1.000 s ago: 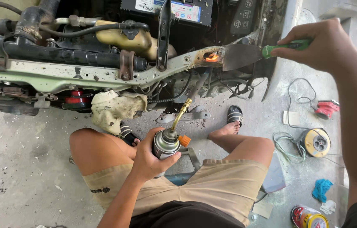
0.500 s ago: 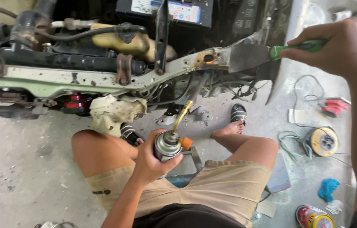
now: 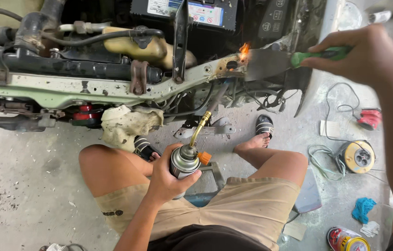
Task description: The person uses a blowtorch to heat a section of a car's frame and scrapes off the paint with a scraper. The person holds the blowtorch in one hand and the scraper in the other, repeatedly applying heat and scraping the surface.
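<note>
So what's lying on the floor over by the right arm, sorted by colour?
Red power tool: 1
Yellow cord reel: 1
Blue rag: 1
White rag: 1
Red and yellow can: 1
Total: 5

The left hand [image 3: 166,179] grips a gas torch canister [image 3: 183,161], brass nozzle angled up toward the pale green frame rail [image 3: 66,88]. The right hand [image 3: 361,53] holds a green-handled scraper [image 3: 275,62], blade against the rail's right end, where a small flame [image 3: 244,49] burns.
</note>
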